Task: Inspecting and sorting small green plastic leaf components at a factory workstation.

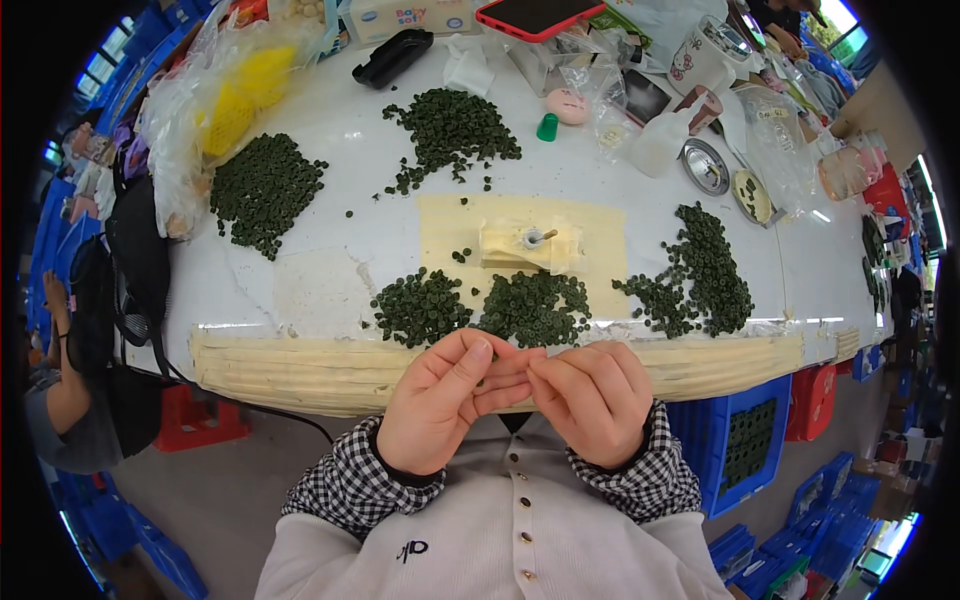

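At the table's front edge my two hands meet in front of my chest. My left hand point(440, 397) is closed, palm up, its thumb over bent fingers; a sliver of a small dark green part shows between them. My right hand point(597, 398) pinches thumb and forefinger together at the left fingertips; what it holds, if anything, is hidden. Just beyond lie two piles of small round dark green parts, one pile point(424, 308) at left and another pile point(537, 308) at right. Behind them, a taped block point(507, 246) carries a short upright metal piece with a pin.
More green parts form a left pile point(266, 195), a far pile point(450, 132) and a right pile point(712, 272). A red-cased phone point(540, 14), a black case point(393, 58), a mug point(697, 58) and round tins point(705, 166) crowd the back. A blue crate point(735, 440) stands below right.
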### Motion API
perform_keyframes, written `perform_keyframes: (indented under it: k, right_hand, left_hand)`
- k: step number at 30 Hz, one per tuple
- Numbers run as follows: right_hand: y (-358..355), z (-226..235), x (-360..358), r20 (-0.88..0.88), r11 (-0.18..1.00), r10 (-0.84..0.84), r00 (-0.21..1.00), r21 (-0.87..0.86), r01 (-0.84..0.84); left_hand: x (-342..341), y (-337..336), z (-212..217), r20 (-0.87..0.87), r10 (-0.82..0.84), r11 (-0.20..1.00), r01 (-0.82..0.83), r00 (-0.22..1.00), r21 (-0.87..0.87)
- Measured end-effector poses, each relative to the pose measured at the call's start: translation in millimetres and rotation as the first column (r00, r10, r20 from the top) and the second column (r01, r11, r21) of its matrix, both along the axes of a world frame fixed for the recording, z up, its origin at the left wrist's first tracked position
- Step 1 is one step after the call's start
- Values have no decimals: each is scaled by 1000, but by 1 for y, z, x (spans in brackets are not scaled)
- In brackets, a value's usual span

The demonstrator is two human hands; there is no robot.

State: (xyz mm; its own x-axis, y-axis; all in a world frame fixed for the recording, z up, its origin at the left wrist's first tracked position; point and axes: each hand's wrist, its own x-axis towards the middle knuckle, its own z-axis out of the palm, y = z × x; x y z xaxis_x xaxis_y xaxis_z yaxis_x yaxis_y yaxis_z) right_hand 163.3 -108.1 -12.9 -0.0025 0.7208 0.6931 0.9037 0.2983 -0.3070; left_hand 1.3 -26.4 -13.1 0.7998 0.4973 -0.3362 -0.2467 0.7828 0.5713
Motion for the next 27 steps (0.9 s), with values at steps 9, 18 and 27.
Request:
perform_keyframes:
  k: [9,18,27]
  right_hand:
    - [2,1,-2,-63,998,22,998,-61,-26]
    - [0,12,-9,-539,987,-16,842,-142,-71]
    - [1,10,-14,-663,982,-18,749,-151,-111]
  left_hand:
    - [-1,2,2,23,-2,999,3,1000,-33]
    - [-2,-1,-6,128,-2,995,15,992,-101]
    - [-1,-6,-9,148,51,993,-34,988,-114]
